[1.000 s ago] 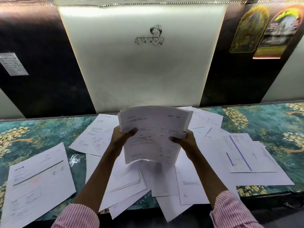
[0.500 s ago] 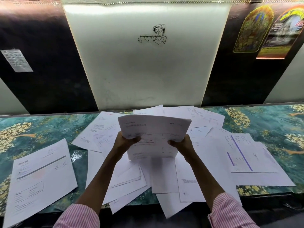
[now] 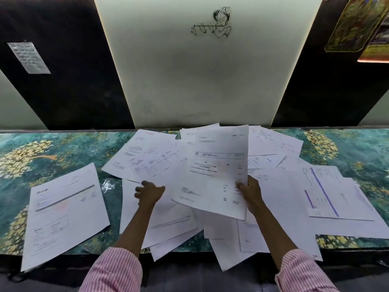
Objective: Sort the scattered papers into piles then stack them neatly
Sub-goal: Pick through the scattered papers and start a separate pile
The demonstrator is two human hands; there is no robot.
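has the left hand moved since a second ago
Yes. The left hand has let go of the held sheet and dropped left, toward the papers on the table.

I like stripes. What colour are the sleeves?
Pink and white stripes on both sleeves, clearest in the head view.

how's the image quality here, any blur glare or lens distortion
Head view: wide-angle bending fans the wall panels outward and curves the table edge; small print on the held sheet is too soft to read; the left hand looks slightly smeared; a small glare patch sits on the tablecloth; lighting is dim and even.
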